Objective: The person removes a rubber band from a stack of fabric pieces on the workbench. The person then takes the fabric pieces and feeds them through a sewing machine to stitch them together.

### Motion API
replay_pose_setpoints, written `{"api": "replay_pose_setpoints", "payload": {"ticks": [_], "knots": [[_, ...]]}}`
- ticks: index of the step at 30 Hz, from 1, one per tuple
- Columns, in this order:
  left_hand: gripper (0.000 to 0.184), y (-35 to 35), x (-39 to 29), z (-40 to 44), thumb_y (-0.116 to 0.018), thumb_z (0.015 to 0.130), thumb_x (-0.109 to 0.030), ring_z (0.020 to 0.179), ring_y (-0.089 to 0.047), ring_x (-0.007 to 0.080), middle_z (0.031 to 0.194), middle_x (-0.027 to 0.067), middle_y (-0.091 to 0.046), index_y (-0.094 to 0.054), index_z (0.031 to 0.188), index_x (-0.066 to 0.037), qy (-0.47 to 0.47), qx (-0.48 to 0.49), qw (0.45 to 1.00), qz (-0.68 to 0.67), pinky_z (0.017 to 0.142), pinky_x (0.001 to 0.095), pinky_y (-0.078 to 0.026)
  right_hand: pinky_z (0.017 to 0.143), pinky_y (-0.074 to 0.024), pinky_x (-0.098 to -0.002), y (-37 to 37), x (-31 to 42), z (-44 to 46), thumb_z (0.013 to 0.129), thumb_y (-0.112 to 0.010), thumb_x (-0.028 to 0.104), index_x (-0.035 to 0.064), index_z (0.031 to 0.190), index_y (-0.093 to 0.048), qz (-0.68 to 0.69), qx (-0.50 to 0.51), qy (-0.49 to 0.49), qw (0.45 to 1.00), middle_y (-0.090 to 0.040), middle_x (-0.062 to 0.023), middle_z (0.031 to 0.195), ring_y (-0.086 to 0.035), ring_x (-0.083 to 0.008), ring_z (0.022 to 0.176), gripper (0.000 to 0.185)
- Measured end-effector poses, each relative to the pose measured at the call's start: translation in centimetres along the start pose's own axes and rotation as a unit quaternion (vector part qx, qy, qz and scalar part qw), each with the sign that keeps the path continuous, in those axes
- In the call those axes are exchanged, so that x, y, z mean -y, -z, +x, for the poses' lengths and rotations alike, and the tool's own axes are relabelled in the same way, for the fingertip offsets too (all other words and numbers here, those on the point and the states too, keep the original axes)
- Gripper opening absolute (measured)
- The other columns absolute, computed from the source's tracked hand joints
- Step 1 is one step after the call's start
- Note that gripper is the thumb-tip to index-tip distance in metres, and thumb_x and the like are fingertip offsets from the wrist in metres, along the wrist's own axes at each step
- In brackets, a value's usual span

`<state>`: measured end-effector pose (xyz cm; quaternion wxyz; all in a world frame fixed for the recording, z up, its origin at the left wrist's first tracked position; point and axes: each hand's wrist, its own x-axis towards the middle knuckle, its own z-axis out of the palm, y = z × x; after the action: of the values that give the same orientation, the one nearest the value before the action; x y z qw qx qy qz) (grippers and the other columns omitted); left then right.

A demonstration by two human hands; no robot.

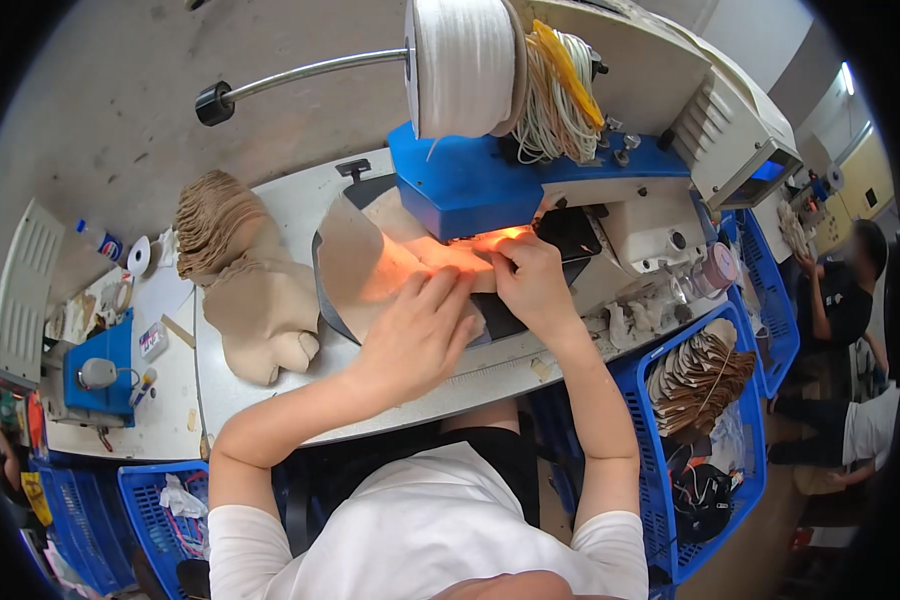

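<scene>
A beige flat cut piece of material [355,255] lies under the blue head [465,190] of an industrial machine, lit orange by its lamp. My left hand [420,335] rests on this piece with the fingers stretched out and lying flat. Close to the lit spot, my right hand [530,285] pinches the edge of the same piece between thumb and fingers. The blue head hides the spot where the machine meets the material. Left of my hands, a stack of similar beige pieces [255,315] lies on the white table [390,430].
A large spool of white tape [460,70] and a coil of white cord [555,100] sit above the machine. Blue crates [660,500] stand right of my seat, one holding bundled brown pieces [700,375]. Another blue machine [100,370] is at left. A person [845,290] sits at far right.
</scene>
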<state>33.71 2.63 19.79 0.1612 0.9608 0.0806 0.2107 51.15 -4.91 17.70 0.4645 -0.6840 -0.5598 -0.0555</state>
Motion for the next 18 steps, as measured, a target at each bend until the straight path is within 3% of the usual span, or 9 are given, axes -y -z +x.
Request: {"api": "replay_pose_setpoints", "payload": {"ticks": [4,8,9,12,18], "knots": [[0.029,0.6,2.2,0.5,-0.056,0.090,-0.018,0.103,-0.053,0.0345,0.113,0.0163,-0.055,-0.059,0.112,0.000,0.006,0.043,0.999,-0.005,0.084,0.0434,-0.046,0.070,-0.0511,-0.0404,-0.2,0.8,-0.1,0.081,-0.064,0.003,-0.0022,0.083,-0.068,0.015,0.009,-0.015,1.000,-0.065,-0.0163,0.078,-0.064,-0.0336,0.075,0.007],[0.021,1.2,4.8,1.3,-0.061,0.088,-0.013,0.105,-0.052,0.0362,0.112,0.0167,-0.055,-0.060,0.104,-0.001,-0.049,0.013,0.997,-0.050,0.086,0.0434,-0.045,0.071,-0.0497,-0.0410,-0.7,1.0,-0.3,0.082,-0.066,0.007,-0.0020,0.082,-0.068,0.046,0.016,-0.014,0.999,-0.065,-0.0160,0.079,-0.063,-0.0334,0.075,0.009],[0.017,1.1,5.3,1.6,-0.062,0.084,-0.011,0.100,-0.052,0.0344,0.103,0.0156,-0.056,-0.060,0.096,0.000,-0.081,-0.027,0.995,-0.052,0.085,0.0425,-0.046,0.072,-0.0493,-0.0410,-0.8,1.0,-0.3,0.082,-0.065,0.007,-0.0019,0.082,-0.068,0.042,0.021,-0.015,0.999,-0.065,-0.0157,0.079,-0.063,-0.0333,0.076,0.009],[0.019,1.6,6.7,2.2,-0.064,0.085,-0.012,0.103,-0.052,0.0341,0.108,0.0157,-0.056,-0.060,0.101,-0.002,-0.038,0.043,0.996,-0.070,0.088,0.0415,-0.044,0.074,-0.0481,-0.0410,-0.9,1.2,-0.6,0.083,-0.065,0.007,-0.0015,0.084,-0.068,0.032,0.033,-0.013,0.999,-0.065,-0.0149,0.080,-0.062,-0.0328,0.078,0.009],[0.017,1.6,8.5,3.6,-0.069,0.080,-0.009,0.083,-0.058,0.0268,0.089,0.0111,-0.059,-0.068,0.096,-0.004,-0.101,0.024,0.990,-0.092,0.065,0.0339,-0.049,0.074,-0.0477,-0.0400,-0.3,1.3,-1.3,0.083,-0.064,0.005,-0.0014,0.088,-0.068,0.019,0.036,-0.002,0.999,-0.063,-0.0132,0.082,-0.060,-0.0312,0.082,0.009]]}}
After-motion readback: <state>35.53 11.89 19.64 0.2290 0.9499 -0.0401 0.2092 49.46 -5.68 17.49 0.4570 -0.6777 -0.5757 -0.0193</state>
